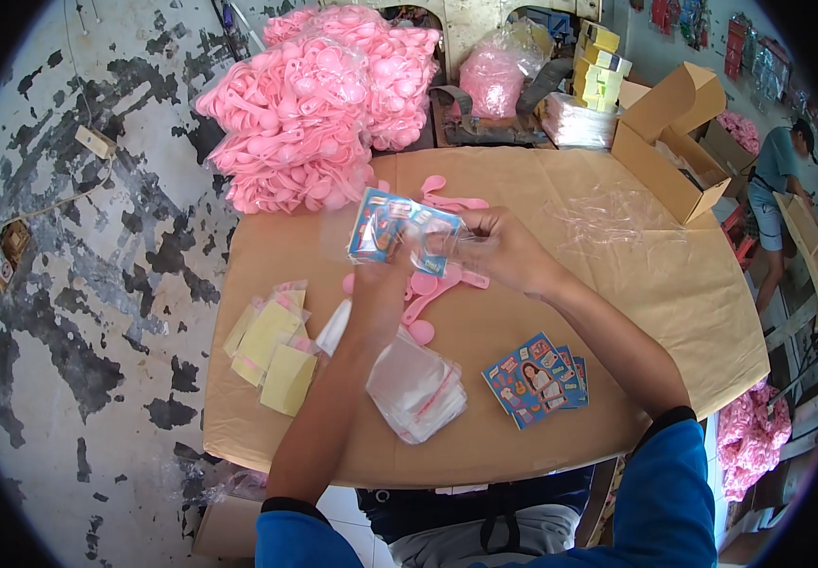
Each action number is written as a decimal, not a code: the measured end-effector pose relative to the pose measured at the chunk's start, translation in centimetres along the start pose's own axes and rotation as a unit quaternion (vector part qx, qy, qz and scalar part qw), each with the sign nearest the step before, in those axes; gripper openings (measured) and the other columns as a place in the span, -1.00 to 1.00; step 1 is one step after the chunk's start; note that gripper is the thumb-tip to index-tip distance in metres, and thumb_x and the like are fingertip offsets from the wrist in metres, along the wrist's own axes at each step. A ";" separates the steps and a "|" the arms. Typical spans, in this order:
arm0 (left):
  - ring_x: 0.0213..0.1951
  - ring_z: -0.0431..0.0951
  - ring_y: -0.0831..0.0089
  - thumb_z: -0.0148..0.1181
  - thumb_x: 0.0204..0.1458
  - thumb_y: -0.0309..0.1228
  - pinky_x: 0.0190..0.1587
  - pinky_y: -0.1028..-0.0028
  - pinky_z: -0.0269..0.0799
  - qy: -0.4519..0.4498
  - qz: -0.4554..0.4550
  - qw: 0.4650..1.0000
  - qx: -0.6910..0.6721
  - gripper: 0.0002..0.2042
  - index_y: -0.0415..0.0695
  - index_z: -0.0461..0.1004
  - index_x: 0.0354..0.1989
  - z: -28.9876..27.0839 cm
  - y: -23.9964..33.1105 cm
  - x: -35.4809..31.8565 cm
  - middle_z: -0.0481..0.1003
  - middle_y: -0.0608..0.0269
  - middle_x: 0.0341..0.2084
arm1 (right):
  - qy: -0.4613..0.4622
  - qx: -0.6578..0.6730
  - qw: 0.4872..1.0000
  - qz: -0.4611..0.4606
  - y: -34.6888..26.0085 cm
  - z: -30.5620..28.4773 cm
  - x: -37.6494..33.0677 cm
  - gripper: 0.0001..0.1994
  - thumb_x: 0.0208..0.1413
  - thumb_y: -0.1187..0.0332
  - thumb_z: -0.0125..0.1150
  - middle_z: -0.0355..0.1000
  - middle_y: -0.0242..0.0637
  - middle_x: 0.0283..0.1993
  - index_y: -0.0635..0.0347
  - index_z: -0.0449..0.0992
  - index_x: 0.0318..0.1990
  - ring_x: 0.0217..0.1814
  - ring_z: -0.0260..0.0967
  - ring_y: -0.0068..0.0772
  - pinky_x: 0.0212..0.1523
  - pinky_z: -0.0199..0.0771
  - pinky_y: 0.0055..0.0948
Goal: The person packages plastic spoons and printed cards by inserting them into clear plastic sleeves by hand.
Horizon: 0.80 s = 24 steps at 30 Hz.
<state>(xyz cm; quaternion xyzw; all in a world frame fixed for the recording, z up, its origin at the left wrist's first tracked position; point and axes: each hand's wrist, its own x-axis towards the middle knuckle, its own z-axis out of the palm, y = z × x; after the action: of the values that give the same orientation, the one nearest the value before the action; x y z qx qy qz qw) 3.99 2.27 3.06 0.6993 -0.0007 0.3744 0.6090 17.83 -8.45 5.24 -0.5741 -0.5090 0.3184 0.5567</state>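
Observation:
A blue printed card (371, 222) in what looks like a clear plastic bag is held up over the middle of the table. My left hand (392, 267) grips it from below. At its right end my right hand (504, 248) has its fingers closed on the clear plastic, partly blurred. Under my hands lie several loose pink measuring spoons (418, 301). A stack of clear plastic bags (416, 388) lies near my left forearm. Further left are filled packets with yellowish cards (272, 341). More blue printed cards (530, 381) lie fanned by my right forearm.
Large clear sacks of pink spoons (314, 104) are piled at the back left of the brown-covered table (617, 303). An open cardboard box (669, 156) stands back right, near thin plastic strips (613, 216). Yellow boxes (600, 66) are stacked behind. Another person (776, 180) stands at far right.

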 end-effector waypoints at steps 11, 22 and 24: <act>0.06 0.44 0.41 0.15 0.08 -0.50 0.14 0.38 0.34 -0.064 0.024 0.993 -0.096 -0.55 -0.13 0.27 0.17 -0.6 -1.3 -0.8 0.44 0.13 0.01 | -0.073 0.025 0.995 -0.063 2.7 0.8 0.1 -0.74 0.25 0.22 0.12 0.40 -0.43 -0.46 0.27 0.51 -0.16 -0.50 0.26 -0.66 -0.48 0.30 -0.56; 0.01 0.48 0.41 0.23 0.07 -0.56 0.10 0.39 0.40 0.101 0.005 0.983 -0.153 -0.62 -0.19 0.30 0.06 -2.2 -1.7 0.5 0.47 0.09 -0.02 | -0.026 -0.553 0.827 -0.103 8.8 -3.8 -0.6 -0.70 0.18 0.21 0.04 0.51 -0.04 -0.23 0.31 0.49 -0.23 -0.23 0.49 0.05 -0.18 0.49 -0.08; 0.02 0.48 0.41 0.23 0.07 -0.56 0.11 0.39 0.39 0.099 0.000 0.984 -0.151 -0.62 -0.19 0.30 0.06 -2.3 -1.4 0.2 0.46 0.07 0.00 | -0.094 -0.576 0.812 0.005 7.1 -4.6 -0.5 -0.73 0.17 0.22 0.04 0.49 0.01 -0.28 0.19 0.47 -0.10 -0.26 0.45 0.04 -0.15 0.45 -0.04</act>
<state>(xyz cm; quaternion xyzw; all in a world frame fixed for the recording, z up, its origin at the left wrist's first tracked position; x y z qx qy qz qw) 3.63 4.71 1.90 0.5589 0.0030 0.4376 0.7043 23.62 -9.38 -0.85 -0.7598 -0.6458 0.0217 0.0717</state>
